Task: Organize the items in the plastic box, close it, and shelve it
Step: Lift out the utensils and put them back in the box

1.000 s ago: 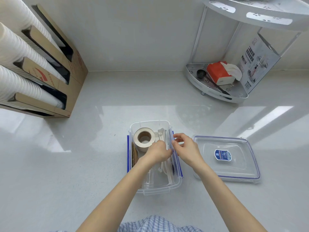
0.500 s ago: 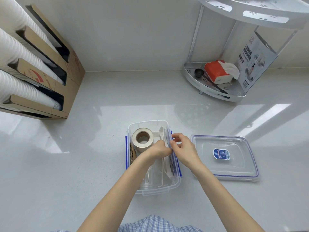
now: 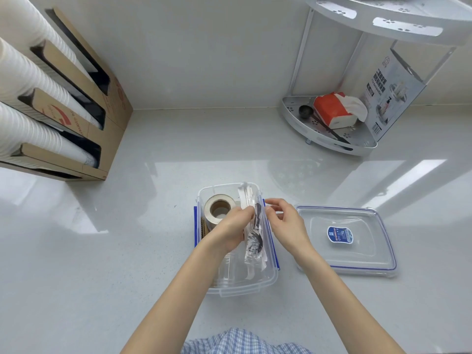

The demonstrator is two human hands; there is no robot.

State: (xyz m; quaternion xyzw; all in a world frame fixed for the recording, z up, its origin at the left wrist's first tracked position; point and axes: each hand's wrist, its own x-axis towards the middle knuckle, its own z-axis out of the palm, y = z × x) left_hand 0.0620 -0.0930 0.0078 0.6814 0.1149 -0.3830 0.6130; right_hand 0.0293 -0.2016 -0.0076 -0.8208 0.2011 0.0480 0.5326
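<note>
Two hands work over an open clear box point(image 3: 237, 284) on the white bench point(image 3: 127, 251), its lid point(image 3: 347, 241) lying flat just to the right.

The left hand point(image 3: 229, 231) grips a clear packet point(image 3: 251, 226) with dark print, holding it on edge along the box's right side. The right hand point(image 3: 286, 223) is at the box's right rim, its fingers loosely curled beside the packet; whether they pinch it I cannot tell. A tape roll point(image 3: 219, 209) sits in the box's far left corner, just beside the left hand. At the far right corner of the bench stands a rack point(image 3: 329, 143) holding a red tissue pack point(image 3: 332, 111) and a black scoop point(image 3: 305, 112). Cardboard holders point(image 3: 107, 129) with stacked white cups point(image 3: 30, 98) line the left.
</note>
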